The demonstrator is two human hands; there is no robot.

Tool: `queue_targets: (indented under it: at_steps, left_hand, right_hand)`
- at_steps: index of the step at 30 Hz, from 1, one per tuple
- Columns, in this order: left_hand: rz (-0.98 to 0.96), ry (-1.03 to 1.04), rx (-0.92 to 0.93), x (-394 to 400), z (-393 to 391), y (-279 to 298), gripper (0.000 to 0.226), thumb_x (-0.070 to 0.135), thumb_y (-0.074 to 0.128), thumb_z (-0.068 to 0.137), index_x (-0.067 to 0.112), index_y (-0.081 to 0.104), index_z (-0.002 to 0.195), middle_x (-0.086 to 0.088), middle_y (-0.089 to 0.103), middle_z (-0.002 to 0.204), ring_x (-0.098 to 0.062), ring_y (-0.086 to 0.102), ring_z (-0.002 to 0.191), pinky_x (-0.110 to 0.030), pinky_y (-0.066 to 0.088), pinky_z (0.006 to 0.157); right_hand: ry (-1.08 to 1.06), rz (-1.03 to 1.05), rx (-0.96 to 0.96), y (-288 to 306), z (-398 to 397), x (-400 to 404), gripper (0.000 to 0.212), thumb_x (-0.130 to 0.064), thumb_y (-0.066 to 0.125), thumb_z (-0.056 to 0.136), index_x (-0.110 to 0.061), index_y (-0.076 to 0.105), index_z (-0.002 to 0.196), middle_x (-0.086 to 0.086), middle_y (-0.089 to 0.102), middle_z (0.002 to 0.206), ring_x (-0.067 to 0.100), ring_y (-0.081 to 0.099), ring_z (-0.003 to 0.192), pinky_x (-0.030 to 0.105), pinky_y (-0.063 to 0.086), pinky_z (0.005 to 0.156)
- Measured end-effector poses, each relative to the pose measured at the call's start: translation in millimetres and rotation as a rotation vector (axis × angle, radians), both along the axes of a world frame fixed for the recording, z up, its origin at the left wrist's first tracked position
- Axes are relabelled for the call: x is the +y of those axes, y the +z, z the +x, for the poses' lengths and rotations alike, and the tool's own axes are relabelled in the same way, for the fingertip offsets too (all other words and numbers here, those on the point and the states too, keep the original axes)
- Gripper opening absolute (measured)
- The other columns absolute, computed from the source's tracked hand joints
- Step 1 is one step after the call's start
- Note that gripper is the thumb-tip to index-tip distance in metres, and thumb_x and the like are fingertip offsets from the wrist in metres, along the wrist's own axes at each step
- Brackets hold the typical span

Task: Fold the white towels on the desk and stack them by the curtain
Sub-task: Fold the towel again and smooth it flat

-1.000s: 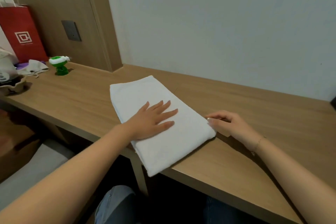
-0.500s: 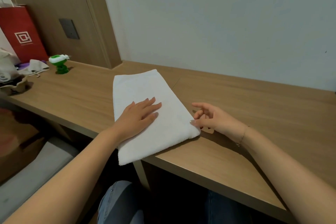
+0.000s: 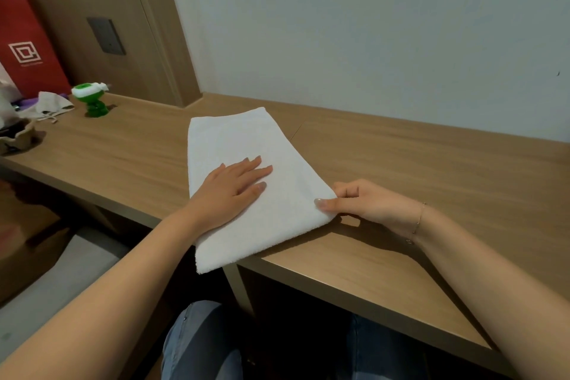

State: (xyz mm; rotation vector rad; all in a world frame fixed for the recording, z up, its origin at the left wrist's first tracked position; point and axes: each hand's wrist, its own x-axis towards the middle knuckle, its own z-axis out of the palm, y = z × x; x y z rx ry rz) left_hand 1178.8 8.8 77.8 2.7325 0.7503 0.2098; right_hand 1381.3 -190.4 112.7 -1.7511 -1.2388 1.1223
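Observation:
A white towel (image 3: 234, 139), folded into a long strip, lies on the wooden desk (image 3: 416, 170) with its near end hanging over the front edge. My left hand (image 3: 229, 191) lies flat on the towel's middle, fingers straight. My right hand (image 3: 367, 202) pinches the towel's right corner between thumb and curled fingers. No curtain shows in this view.
At the far left of the desk stand a red paper bag (image 3: 26, 49), a green toy (image 3: 92, 99), a crumpled grey cloth (image 3: 51, 105) and a brown item (image 3: 17, 137). A wooden panel with a dark wall switch (image 3: 106, 35) rises behind. My knees show under the desk.
The towel has turned and slid so its near end hangs further over the desk edge. My right hand closed from loose fingers beside the corner into a pinch on it.

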Motion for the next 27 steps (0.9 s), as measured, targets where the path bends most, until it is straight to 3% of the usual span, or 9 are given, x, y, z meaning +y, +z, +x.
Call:
queue_targets:
  at_steps: [4, 8, 11, 13, 15, 17, 20, 22, 27]
  left_hand:
    - [0.014, -0.012, 0.060, 2, 0, 2, 0.056, 0.064, 0.017, 0.095, 0.050, 0.019, 0.149, 0.020, 0.007, 0.161, -0.003, 0.000, 0.149, -0.034, -0.003, 0.121]
    - [0.017, -0.013, 0.091, -4, 0, 6, 0.054, 0.060, 0.016, 0.097, 0.049, 0.014, 0.150, 0.017, 0.003, 0.163, -0.005, -0.003, 0.149, -0.037, -0.006, 0.122]
    - [0.125, 0.075, 0.203, -15, 0, 14, 0.054, 0.056, 0.013, 0.101, 0.044, 0.009, 0.153, 0.010, 0.000, 0.164, -0.009, -0.004, 0.150, -0.048, -0.013, 0.119]
    - [0.268, 0.154, 0.272, -33, 6, 22, 0.055, 0.049, 0.013, 0.103, 0.032, 0.011, 0.156, 0.002, -0.001, 0.165, -0.015, -0.003, 0.151, -0.054, -0.013, 0.117]
    - [0.266, 0.169, 0.232, -53, 14, 24, 0.059, 0.048, 0.013, 0.104, 0.023, 0.012, 0.157, 0.001, -0.003, 0.165, -0.014, -0.004, 0.151, -0.052, -0.010, 0.119]
    - [0.160, 0.174, 0.206, -65, 19, 15, 0.062, 0.048, 0.010, 0.103, 0.018, 0.005, 0.157, 0.001, -0.006, 0.164, -0.013, -0.008, 0.151, -0.048, -0.007, 0.121]
    - [0.139, 0.205, 0.196, -69, 18, 0, 0.060, 0.043, 0.003, 0.103, 0.017, -0.006, 0.156, 0.002, -0.012, 0.164, -0.012, -0.013, 0.150, -0.044, -0.008, 0.121]
    - [0.144, 0.218, 0.192, -70, 17, -1, 0.058, 0.040, 0.003, 0.104, 0.016, -0.008, 0.156, 0.002, -0.013, 0.163, -0.012, -0.014, 0.149, -0.042, -0.009, 0.121]
    - [0.143, 0.250, 0.205, -70, 19, 1, 0.058, 0.040, 0.003, 0.104, 0.015, -0.011, 0.155, -0.002, -0.015, 0.163, -0.015, -0.016, 0.149, -0.043, -0.010, 0.121]
  right_hand:
    - [-0.121, -0.066, -0.208, -5, -11, -1, 0.047, -0.051, 0.066, 0.082, -0.006, 0.060, 0.076, 0.004, 0.052, 0.078, 0.016, 0.046, 0.070, 0.025, 0.034, 0.063]
    - [-0.182, -0.068, -0.298, -5, -21, -1, 0.046, -0.049, 0.071, 0.079, -0.004, 0.062, 0.075, 0.013, 0.052, 0.081, 0.021, 0.045, 0.072, 0.026, 0.031, 0.059]
    - [-0.225, -0.018, -0.419, -5, -14, -5, 0.047, -0.048, 0.075, 0.075, -0.004, 0.065, 0.086, 0.004, 0.057, 0.090, 0.013, 0.050, 0.076, 0.025, 0.040, 0.067]
    - [-0.259, 0.037, -0.381, -5, -10, -7, 0.030, -0.039, 0.073, 0.081, -0.020, 0.060, 0.100, -0.004, 0.049, 0.111, 0.008, 0.050, 0.094, 0.022, 0.043, 0.079]
    - [-0.249, 0.190, -0.397, -4, -12, -3, 0.019, -0.029, 0.061, 0.092, -0.025, 0.059, 0.111, -0.007, 0.044, 0.125, 0.008, 0.045, 0.116, 0.024, 0.040, 0.096]
    - [-0.132, 0.304, -0.506, -2, -21, 6, 0.030, -0.026, 0.045, 0.101, -0.023, 0.055, 0.129, -0.012, 0.039, 0.141, 0.001, 0.031, 0.131, 0.023, 0.025, 0.112]
    - [0.181, 0.195, -0.746, -12, -35, 22, 0.051, -0.037, 0.026, 0.105, -0.021, 0.020, 0.153, -0.015, 0.008, 0.159, -0.005, 0.001, 0.141, 0.018, -0.003, 0.116]
    - [0.248, 0.107, -0.803, -23, -36, 26, 0.055, -0.042, 0.017, 0.104, -0.025, 0.004, 0.155, -0.014, -0.005, 0.160, -0.004, -0.010, 0.143, 0.024, -0.009, 0.119]
    - [0.263, 0.038, -0.888, -25, -34, 26, 0.056, -0.046, 0.010, 0.103, -0.028, -0.004, 0.154, -0.015, -0.011, 0.160, -0.007, -0.016, 0.140, 0.020, -0.014, 0.114]
